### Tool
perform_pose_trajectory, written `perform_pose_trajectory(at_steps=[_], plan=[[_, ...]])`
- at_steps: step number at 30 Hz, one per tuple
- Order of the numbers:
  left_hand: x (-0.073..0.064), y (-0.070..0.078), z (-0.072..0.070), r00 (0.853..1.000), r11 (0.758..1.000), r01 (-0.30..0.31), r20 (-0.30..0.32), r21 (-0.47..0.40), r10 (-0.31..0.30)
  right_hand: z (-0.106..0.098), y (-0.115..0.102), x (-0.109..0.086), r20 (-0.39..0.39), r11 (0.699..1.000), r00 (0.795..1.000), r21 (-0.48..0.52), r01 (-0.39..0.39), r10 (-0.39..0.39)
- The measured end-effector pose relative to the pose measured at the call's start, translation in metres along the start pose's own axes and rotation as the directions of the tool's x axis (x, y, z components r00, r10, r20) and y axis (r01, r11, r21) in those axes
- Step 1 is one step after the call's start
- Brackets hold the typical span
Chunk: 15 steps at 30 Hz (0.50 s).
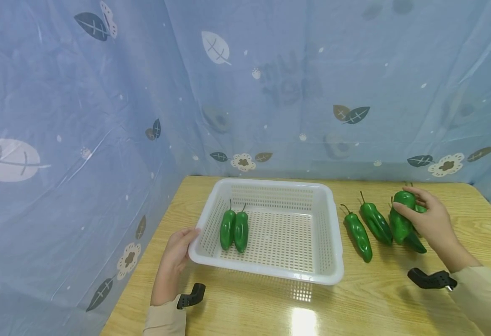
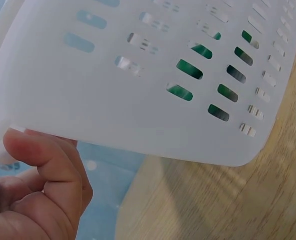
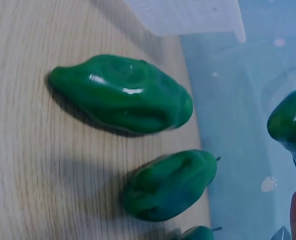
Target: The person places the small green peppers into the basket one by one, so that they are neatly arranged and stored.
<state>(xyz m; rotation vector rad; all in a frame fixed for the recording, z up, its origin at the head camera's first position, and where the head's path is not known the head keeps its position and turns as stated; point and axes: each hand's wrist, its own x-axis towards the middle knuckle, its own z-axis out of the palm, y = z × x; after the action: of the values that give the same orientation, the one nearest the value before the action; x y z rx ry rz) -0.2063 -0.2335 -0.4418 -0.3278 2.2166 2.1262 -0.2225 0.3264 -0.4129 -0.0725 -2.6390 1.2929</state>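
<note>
A white plastic basket (image 1: 266, 273) with slotted walls sits on the table. My left hand (image 1: 176, 249) grips its left rim; in the left wrist view the fingers (image 2: 57, 170) curl at the rim's corner. Two green peppers (image 1: 227, 229) lie side by side in the basket's left part. My right hand (image 1: 432, 221) holds another green pepper (image 1: 402, 219) between thumb and fingers, above the peppers on the right. In the right wrist view the held pepper (image 3: 294, 122) shows at the right edge. Left of that hand lie two loose peppers (image 1: 358, 237), (image 1: 375, 223).
Another pepper (image 1: 415, 242) is partly hidden beneath the held one, with more green behind the right hand. The wooden table (image 1: 237, 303) meets a blue patterned curtain (image 1: 270, 93) at the back and left. Black wrist mounts (image 1: 432, 279) sit on both forearms.
</note>
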Motion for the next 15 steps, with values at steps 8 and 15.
perform_pose_trajectory(at_steps=[8, 15], plan=[[0.002, 0.0, -0.001, 1.0, 1.0, 0.007, 0.006, -0.006, -0.007, 0.007, -0.009, 0.003, -0.006, 1.0, 1.0, 0.0, 0.025, -0.025], [0.002, -0.001, -0.002, 1.0, 1.0, 0.005, 0.014, -0.002, -0.005, 0.014, -0.025, 0.005, 0.004, 0.997, 0.997, 0.009, 0.081, -0.081]])
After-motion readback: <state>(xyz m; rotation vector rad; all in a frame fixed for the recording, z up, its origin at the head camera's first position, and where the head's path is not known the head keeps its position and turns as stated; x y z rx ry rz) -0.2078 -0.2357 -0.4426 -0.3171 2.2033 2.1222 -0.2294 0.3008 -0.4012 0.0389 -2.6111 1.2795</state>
